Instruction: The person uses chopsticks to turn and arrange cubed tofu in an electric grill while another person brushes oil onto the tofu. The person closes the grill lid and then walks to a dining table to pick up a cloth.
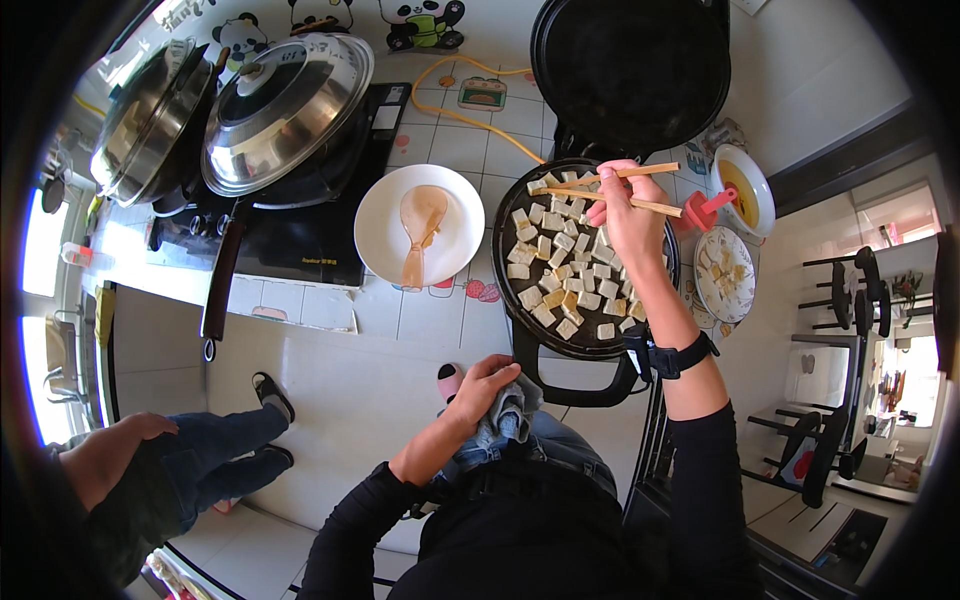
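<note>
My right hand [628,214] grips a pair of wooden chopsticks [649,205] above the round electric griddle [517,322]. Their tips reach a tofu-like white cube [537,187] near the griddle's far left rim; whether they pinch it I cannot tell. Many such cubes cover the dark plate, some of them golden on top. My left hand [480,394] is closed around a crumpled grey-blue cloth [512,412], close to the griddle's black front handle [585,394]. The griddle's black lid [630,71] stands raised behind it.
Left of the griddle, a white bowl [375,232] holds a translucent rice paddle [424,214]. Farther left, a lidded wok [289,112] sits on a black cooktop [300,247]. At right are a bowl of yellow liquid [742,187] and a patterned plate [725,274]. Another person [172,465] stands at left.
</note>
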The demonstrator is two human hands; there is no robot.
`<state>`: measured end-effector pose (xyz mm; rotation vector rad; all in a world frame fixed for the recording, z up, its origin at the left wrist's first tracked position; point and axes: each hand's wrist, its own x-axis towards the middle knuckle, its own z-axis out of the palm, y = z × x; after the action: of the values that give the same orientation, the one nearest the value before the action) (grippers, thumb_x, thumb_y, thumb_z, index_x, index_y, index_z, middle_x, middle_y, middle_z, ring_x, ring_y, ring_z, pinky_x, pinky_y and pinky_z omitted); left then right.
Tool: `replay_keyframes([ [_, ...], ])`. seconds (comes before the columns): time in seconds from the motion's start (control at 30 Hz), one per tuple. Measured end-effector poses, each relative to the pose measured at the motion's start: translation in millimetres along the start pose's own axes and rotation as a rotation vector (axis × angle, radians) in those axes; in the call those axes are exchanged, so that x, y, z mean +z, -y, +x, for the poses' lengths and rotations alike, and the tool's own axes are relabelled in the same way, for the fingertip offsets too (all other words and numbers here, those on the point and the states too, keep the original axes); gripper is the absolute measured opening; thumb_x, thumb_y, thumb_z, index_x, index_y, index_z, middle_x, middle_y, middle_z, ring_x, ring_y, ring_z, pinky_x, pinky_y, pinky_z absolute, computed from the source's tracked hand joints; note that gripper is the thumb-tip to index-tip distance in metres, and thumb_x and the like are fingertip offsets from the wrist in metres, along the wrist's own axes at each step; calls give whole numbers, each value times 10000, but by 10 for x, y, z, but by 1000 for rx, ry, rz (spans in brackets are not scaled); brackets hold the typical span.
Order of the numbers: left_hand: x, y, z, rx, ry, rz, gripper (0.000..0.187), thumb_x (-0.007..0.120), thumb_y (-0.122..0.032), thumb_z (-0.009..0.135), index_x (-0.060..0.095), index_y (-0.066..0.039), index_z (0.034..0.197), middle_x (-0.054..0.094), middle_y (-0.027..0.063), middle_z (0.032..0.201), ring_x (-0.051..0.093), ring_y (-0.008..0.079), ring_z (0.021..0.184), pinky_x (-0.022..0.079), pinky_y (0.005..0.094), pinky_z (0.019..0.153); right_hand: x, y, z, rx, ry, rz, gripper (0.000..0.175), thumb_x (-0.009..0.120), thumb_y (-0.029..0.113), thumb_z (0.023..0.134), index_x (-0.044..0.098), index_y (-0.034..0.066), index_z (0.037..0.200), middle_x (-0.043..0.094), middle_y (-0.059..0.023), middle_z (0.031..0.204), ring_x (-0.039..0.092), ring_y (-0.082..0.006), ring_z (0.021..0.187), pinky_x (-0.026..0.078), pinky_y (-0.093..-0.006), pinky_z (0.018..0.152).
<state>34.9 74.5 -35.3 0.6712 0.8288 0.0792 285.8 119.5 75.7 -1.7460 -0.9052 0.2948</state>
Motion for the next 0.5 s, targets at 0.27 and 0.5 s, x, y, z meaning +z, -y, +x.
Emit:
replay_keyframes([
  [0.27,-14,16,21,24,-7,37,310,576,-215,875,566,20,1078,596,55,872,569,131,793,463,266,708,-151,113,-229,-45,-17,34,162,544,136,912,591,-16,884,547,-19,594,522,-66,457,398,-189,397],
  [0.5,-20,20,43,6,-12,39,313,583,-215,870,568,17,1079,592,49,867,566,131,795,461,264,713,-59,-29,-92,-99,60,-14,136,553,120,907,600,-7,908,539,-20,594,516,-73,471,390,-211,431],
])
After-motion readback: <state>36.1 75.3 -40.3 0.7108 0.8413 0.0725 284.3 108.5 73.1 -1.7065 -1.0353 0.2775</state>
